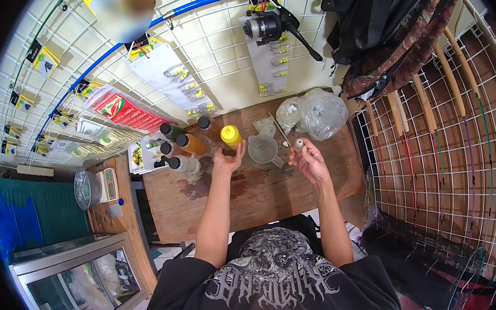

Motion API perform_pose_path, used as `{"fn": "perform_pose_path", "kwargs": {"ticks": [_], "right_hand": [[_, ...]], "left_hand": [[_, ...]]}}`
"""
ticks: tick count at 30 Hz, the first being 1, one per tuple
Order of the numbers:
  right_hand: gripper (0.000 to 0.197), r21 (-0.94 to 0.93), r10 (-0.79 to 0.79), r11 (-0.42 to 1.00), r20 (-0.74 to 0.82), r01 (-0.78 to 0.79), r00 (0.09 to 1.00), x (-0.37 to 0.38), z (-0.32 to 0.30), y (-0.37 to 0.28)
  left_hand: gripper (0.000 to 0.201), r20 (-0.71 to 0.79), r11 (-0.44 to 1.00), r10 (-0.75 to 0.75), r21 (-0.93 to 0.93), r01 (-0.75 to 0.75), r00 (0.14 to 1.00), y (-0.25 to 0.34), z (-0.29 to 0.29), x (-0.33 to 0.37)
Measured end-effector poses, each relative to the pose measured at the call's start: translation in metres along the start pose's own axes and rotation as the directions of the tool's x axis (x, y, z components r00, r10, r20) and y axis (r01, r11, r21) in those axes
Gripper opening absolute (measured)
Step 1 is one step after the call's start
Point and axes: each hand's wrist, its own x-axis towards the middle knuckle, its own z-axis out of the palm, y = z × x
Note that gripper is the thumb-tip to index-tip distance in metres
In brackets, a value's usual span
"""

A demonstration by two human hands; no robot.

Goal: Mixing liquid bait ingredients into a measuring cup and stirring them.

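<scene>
My left hand (228, 160) is closed round the lower part of a bottle with a bright yellow top (230, 134), which is upright at the table's middle. A small white bottle or vial (299, 143) is pinched between the fingertips of my right hand (313, 163), raised over the table. Between my hands stands a translucent plastic jug (262, 149), its handle toward my right hand. Behind the jug lie a thin stick (278, 129) and a small clear bag (263, 125).
Several dark-capped bottles, one amber (191, 145), crowd the left of the wooden table (197, 212). Clear plastic bags (324, 114) sit at the back. Wire racks (434, 164) with rods and hanging packets line the walls. A glass cabinet (78, 273) stands at lower left.
</scene>
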Motion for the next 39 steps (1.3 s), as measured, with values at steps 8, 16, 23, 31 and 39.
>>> {"fn": "perform_pose_path", "kwargs": {"ticks": [8,16,23,31,39], "right_hand": [[0.031,0.179,0.062,0.981,0.072,-0.074,0.995,-0.003,-0.009,0.030],[0.032,0.119,0.142,0.981,0.078,-0.151,0.987,0.002,-0.008,0.054],[0.031,0.009,0.187,0.982,0.068,-0.188,0.980,0.006,-0.012,0.054],[0.023,-0.942,-0.198,0.271,-0.255,-0.197,0.946,0.030,-0.093,0.042],[0.029,-0.991,-0.144,-0.121,-0.035,-0.053,0.989,0.046,-0.112,0.043]], "left_hand": [[0.050,0.168,0.273,0.731,0.816,-0.509,0.661,-0.016,-0.085,-0.028],[0.039,0.885,-0.498,0.009,0.407,-0.766,0.465,-0.128,-0.046,-0.060],[0.035,0.934,-0.696,-0.060,0.215,-0.685,0.354,-0.122,-0.039,-0.044],[0.030,0.879,-0.443,0.149,0.468,-0.765,0.452,-0.119,-0.053,-0.049],[0.030,0.904,-0.470,0.238,0.427,-0.773,0.355,-0.112,-0.065,-0.060]]}}
